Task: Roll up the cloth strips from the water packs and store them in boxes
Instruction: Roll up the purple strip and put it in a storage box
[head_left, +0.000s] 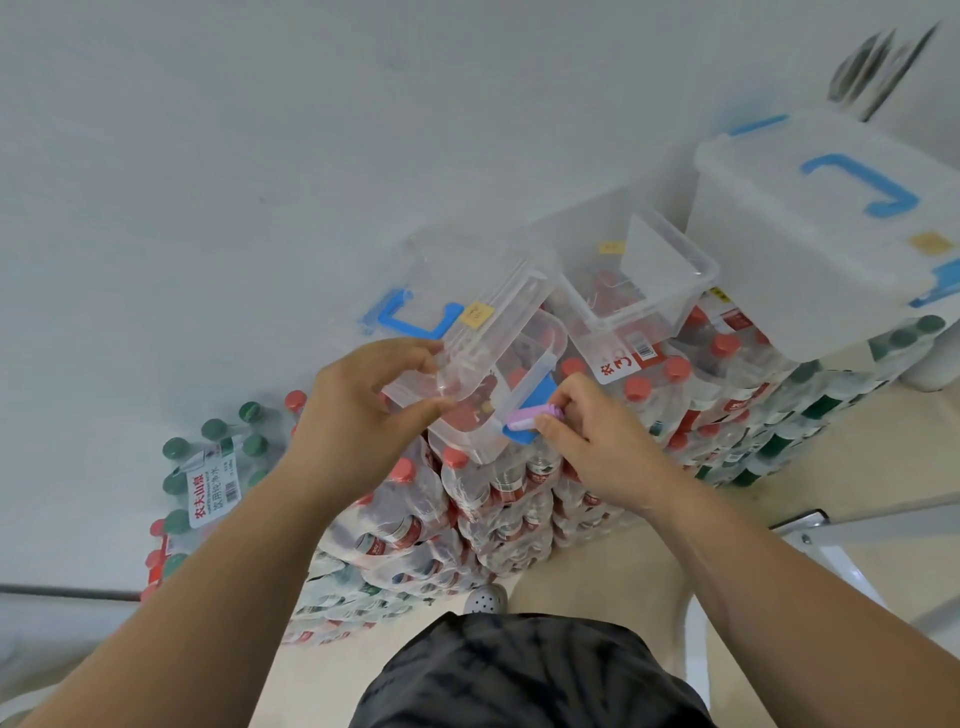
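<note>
nearest us, our right hand (592, 447) pinches a rolled lilac cloth strip (527, 417) in its fingers (550, 423), right at the near rim of a small clear box (467, 415). our left hand (358, 410) clasps that box's left end, above the stacked water packs (467, 499). the roll looks light and soft, best held around its middle so it can't unwind. beyond sit an open clear box (639, 291), a lidded box (831, 223) and the pale wall (260, 130).
</note>
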